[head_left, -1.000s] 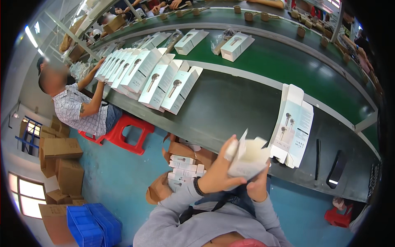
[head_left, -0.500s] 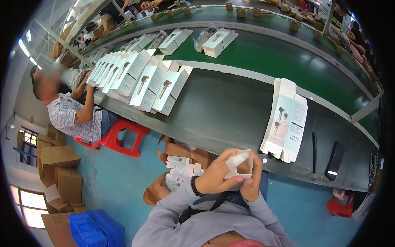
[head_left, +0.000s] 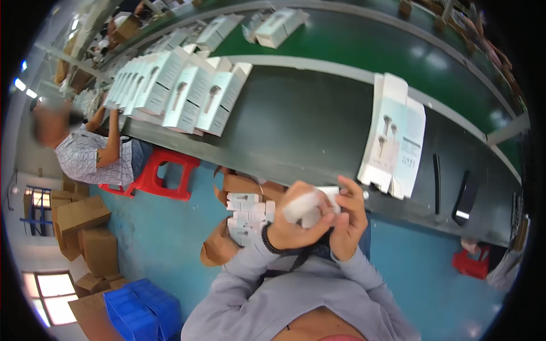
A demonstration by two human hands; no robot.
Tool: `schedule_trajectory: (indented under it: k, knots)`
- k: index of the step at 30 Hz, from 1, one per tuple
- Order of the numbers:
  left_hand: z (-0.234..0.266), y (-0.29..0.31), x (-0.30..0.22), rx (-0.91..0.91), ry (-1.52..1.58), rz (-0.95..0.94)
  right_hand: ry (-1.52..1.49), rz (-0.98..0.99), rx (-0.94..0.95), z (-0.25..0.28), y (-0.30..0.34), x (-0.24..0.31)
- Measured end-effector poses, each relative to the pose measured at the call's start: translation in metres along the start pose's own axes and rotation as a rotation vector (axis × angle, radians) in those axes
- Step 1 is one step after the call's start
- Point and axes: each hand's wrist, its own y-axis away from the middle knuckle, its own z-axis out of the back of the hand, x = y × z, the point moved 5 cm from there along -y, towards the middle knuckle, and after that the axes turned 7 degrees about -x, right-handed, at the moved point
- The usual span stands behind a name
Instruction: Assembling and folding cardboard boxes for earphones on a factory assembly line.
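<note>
White box (head_left: 307, 208), blurred, at worktop's (head_left: 290, 125) near edge. Left hand (head_left: 288, 230) wrapped round it; right hand (head_left: 349, 223) touching it, forefinger raised, cannot tell whether gripping. Flat cartons (head_left: 392, 136) right of hands, near worktop's far edge; boxes (head_left: 183, 98) in row toward left end.
</note>
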Motion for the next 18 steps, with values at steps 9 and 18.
schedule_trajectory:
  k: [9, 18]
  knots:
    - [0.001, -0.008, -0.013, 0.003, 0.052, -0.227, -0.495, -0.566, 0.194, -0.012, -0.002, -0.006]
    - [0.005, -0.003, -0.012, -0.030, 0.082, -0.212, -0.491, -0.596, 0.251, -0.017, 0.002, -0.010]
